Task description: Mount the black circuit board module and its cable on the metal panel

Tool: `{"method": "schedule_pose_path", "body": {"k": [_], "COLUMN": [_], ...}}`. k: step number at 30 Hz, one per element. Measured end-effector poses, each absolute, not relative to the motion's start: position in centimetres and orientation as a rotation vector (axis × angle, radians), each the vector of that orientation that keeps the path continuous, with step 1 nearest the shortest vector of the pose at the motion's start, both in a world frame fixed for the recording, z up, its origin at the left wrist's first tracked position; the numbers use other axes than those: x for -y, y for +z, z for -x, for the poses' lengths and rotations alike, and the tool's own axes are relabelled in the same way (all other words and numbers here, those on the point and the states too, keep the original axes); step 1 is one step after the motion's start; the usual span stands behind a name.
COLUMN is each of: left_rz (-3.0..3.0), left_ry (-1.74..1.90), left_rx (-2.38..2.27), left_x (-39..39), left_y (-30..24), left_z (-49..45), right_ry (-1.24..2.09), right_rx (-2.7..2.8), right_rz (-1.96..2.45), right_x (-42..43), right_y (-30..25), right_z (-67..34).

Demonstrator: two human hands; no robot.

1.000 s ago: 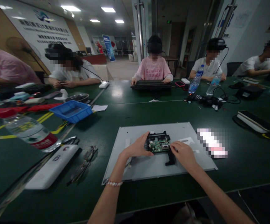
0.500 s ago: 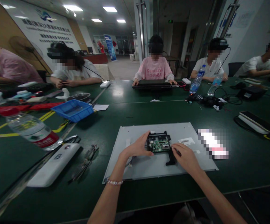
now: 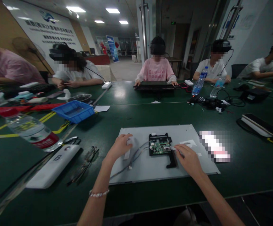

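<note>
A green circuit board (image 3: 160,147) sits in a black plastic frame (image 3: 173,160) on a pale grey flat panel (image 3: 141,174). Grey cables (image 3: 136,153) run from the frame's left side over the panel. My left hand (image 3: 121,146) hovers at the panel's left part, apart from the frame, thumb and fingers spread around nothing. At the frame's right edge my right hand (image 3: 187,157) is pinched closed. Something small and dark shows between its fingers, too little of it visible to name. A pale strip lies by its fingertips. White labels (image 3: 185,143) are on the panel.
A phone (image 3: 215,146) lies right of the panel. To the left are eyeglasses (image 3: 84,164), a white power bank (image 3: 53,166), a water bottle (image 3: 34,131) and a blue tray (image 3: 73,111). Cables and bottles (image 3: 199,81) stand farther back. Several people sit across the table.
My left hand has let go of the black frame and moved left, uncovering the grey cables. My right hand stays pinched by the frame's right edge.
</note>
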State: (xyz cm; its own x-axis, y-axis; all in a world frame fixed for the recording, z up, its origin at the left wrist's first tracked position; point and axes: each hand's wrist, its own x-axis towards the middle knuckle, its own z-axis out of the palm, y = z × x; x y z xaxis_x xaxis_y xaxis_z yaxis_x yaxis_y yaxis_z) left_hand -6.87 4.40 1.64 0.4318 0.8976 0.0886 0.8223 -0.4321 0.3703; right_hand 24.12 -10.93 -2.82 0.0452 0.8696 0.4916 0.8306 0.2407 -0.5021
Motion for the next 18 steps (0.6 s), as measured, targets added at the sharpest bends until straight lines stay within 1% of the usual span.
{"method": "schedule_pose_path", "body": {"k": [3,7,13,18], "left_rz": [-2.309,-2.163,-1.827,-1.818], "left_ry": [0.416,0.492,0.765,0.73], "left_rx": [-1.46,-1.441,-1.297,-1.239], "left_x": [-4.2,-4.0,-3.0,-2.1], "left_y": [1.3,2.2,4.4,3.0], "left_z": [7.2,6.9,6.4,5.2], "right_ry": [0.055,0.043,0.048,0.013], "right_rx": [1.768,1.774,1.759,1.754], "right_rz": [1.568,1.554,1.542,1.504], "right_x": [11.0,11.1,11.2,11.2], "right_y": [-2.8,-2.9,-3.0,-2.4], "right_z": [-24.2,-24.4,-24.4,-24.3]}}
